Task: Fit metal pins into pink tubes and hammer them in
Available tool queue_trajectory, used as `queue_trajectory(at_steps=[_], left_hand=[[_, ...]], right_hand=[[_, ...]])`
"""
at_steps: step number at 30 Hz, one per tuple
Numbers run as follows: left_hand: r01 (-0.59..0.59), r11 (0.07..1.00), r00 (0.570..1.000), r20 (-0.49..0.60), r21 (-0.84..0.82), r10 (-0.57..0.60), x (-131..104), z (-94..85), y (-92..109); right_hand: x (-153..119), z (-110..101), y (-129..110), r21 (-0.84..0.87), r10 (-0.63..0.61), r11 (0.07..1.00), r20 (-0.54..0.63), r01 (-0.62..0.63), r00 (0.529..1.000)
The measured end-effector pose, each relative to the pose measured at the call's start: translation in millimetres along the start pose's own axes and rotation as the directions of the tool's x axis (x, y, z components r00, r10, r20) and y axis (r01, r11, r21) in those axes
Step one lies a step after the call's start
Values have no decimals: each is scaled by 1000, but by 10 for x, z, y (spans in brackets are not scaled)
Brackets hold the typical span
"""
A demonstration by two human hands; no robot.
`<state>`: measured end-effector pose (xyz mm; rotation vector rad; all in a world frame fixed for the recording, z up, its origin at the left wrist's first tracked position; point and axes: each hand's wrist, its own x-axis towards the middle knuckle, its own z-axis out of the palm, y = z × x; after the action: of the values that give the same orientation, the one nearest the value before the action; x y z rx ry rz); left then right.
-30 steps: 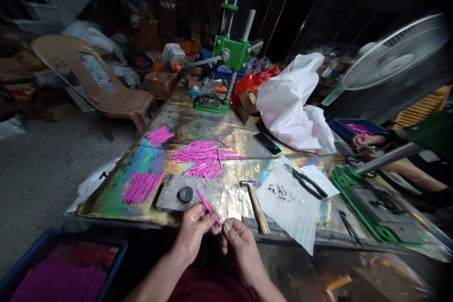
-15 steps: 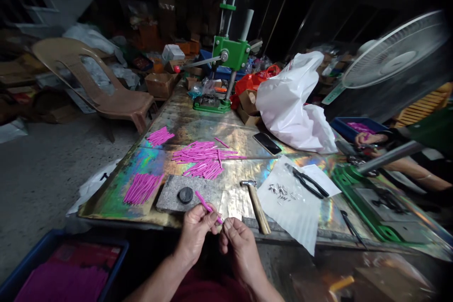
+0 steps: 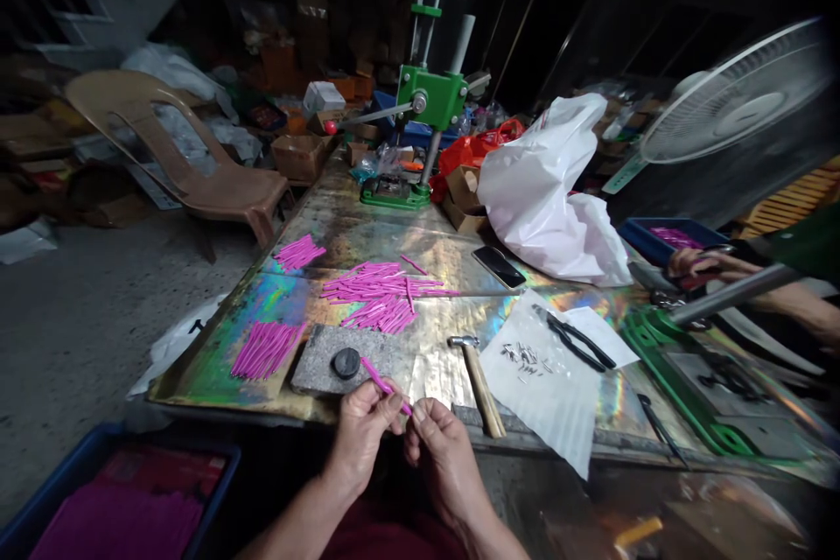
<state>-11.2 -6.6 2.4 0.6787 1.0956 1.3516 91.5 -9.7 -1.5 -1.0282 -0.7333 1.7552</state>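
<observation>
My left hand (image 3: 367,429) pinches a thin pink strip (image 3: 376,375) in front of the table's near edge. The fingers of my right hand (image 3: 437,437) close at the strip's lower end; whether they grip the strip or a small part is hidden. Behind my hands a grey stone block (image 3: 308,376) carries a round black piece (image 3: 346,362). To the right lies a hammer (image 3: 482,389) with a wooden handle. Small metal pieces (image 3: 525,357) are spread on a white sheet (image 3: 548,420), beside black-handled pliers (image 3: 577,341).
Piles of pink strips (image 3: 269,350) lie on the table. Further back are a green press (image 3: 430,96), a phone (image 3: 499,267) and a white bag (image 3: 551,192). At right, another person's hand (image 3: 689,262) is near a second green press (image 3: 722,433).
The whole view has shifted slightly. My hands keep nearly the same pose around the strip, and the other person's hand and arm at the right have moved.
</observation>
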Motion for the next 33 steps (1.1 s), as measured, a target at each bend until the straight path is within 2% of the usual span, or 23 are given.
queue_trajectory(at_steps=[3,9,12,14,16,18,20,22,24,27,33], left_hand=[[-17,999,999,-31,33,19,-6,-6,17],[-50,998,998,-23,32,51,-27,-101,76],[-111,992,986,-119,67,118,23,-257,188],[-181,974,959,-197,133,205,88,-388,281],[-240,946,928,-236,218,290,166,-510,362],[-276,917,904,-247,287,349,238,-596,413],[-298,896,887,-252,330,388,290,-637,434],[-313,882,875,-255,352,412,318,-643,434],[-323,874,870,-250,363,426,328,-633,422],[-323,870,868,-249,373,429,332,-622,397],[-303,882,880,-248,362,405,354,-651,323]], right_hand=[[27,3,21,-8,5,1000,16,-4,1000],[15,-25,23,-228,-31,973,58,43,998],[7,-162,-75,-365,-93,925,56,107,994],[21,-323,-181,-517,-196,839,4,170,981],[56,-517,-297,-698,-300,693,-52,180,952],[112,-711,-394,-860,-352,502,-109,89,930],[180,-878,-445,-954,-370,299,-147,-32,917],[246,-1004,-440,-988,-376,121,-136,-97,917],[297,-1091,-392,-995,-373,-10,-89,-100,924],[340,-1157,-308,-990,-364,-113,-35,-81,931],[392,-1166,-287,-980,-365,-162,-51,-118,930]])
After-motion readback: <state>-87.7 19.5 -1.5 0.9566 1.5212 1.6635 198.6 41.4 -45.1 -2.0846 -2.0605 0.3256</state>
